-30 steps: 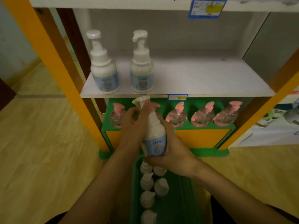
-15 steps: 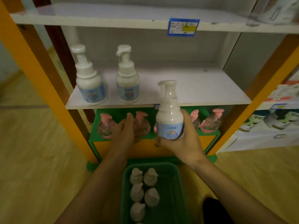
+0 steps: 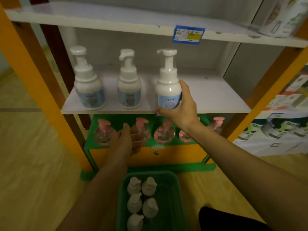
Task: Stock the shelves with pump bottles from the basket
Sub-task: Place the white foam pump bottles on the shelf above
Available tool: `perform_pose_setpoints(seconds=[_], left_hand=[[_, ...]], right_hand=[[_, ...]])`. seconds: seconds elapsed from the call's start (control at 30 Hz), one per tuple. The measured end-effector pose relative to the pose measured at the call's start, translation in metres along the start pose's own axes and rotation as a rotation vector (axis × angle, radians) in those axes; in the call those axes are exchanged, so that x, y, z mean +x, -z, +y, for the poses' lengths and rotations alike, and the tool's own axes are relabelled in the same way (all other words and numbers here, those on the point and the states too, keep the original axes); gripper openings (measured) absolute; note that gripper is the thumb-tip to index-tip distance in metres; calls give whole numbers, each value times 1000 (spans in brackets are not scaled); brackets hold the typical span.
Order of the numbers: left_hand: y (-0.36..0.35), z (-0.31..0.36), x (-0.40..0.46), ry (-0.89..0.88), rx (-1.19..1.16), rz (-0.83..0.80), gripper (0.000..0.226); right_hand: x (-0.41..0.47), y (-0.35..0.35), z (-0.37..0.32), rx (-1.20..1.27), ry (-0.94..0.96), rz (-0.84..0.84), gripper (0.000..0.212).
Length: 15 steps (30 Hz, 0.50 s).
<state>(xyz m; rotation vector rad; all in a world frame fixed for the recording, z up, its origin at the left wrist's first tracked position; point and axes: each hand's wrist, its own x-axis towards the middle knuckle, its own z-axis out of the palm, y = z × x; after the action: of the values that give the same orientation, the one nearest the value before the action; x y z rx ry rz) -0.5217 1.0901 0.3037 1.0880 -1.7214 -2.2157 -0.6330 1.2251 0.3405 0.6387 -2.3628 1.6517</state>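
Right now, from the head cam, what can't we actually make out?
- Held bottle: whether its base sits on the shelf; the right hand covers it.
- Left hand: fingers hidden behind its own back; contact with the pink bottles unclear.
- Basket: cut off by the bottom edge, so the bottle count is unknown.
- Price tag: print too small and blurred.

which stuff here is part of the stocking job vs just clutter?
Job:
- held pump bottle, gripped by right hand
- two shelved pump bottles
- white shelf
- green basket holding five bottles
- left hand, empty

Not job:
- pink-capped bottles below
- blue price tag
- boxes at right
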Motion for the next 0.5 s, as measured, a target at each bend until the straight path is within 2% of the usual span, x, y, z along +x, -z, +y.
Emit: perform_pose_setpoints(seconds=[0.23, 0.5], left_hand=[[1, -1, 7, 17, 4, -22, 44], [0, -2, 9, 35, 20, -29, 44]], right_hand=[[29, -14, 10, 5, -110, 51, 89], [41, -19, 18, -41, -140, 28, 90]])
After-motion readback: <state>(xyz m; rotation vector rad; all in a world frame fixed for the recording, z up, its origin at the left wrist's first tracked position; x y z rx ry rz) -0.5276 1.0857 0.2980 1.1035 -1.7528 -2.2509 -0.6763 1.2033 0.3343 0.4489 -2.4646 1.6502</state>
